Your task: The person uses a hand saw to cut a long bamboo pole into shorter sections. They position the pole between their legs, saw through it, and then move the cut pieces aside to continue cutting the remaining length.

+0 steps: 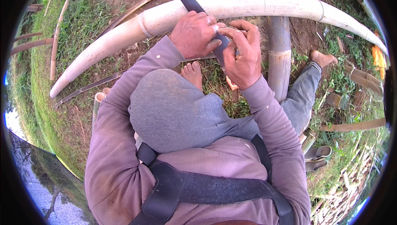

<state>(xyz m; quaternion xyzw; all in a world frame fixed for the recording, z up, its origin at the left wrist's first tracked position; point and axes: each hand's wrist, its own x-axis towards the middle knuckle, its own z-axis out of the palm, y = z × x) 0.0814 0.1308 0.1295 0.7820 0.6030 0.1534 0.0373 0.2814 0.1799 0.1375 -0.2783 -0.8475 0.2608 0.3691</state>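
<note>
A hand saw (pixel 191 1) with a dark toothed blade slants across a long pale bamboo pole (pixel 248 3), its tip reaching past the pole's far side. My left hand (pixel 193 36) is closed around the blade, thumb pressed on its near face. Close by on the right, my right hand (pixel 244 55) has its fingers curled in at the toothed edge. Whatever they pinch is mostly hidden. An orange piece (pixel 231 84), seemingly the saw's handle, shows below my right hand.
A thicker grey bamboo (pixel 279 55) runs beneath the pale pole, beside my outstretched leg. Split bamboo strips (pixel 89 86) lie on the grass at left. Shoes (pixel 317 154) and a heap of bamboo slivers (pixel 351 183) are at the right. Orange cloth (pixel 378 61) sits at the far right.
</note>
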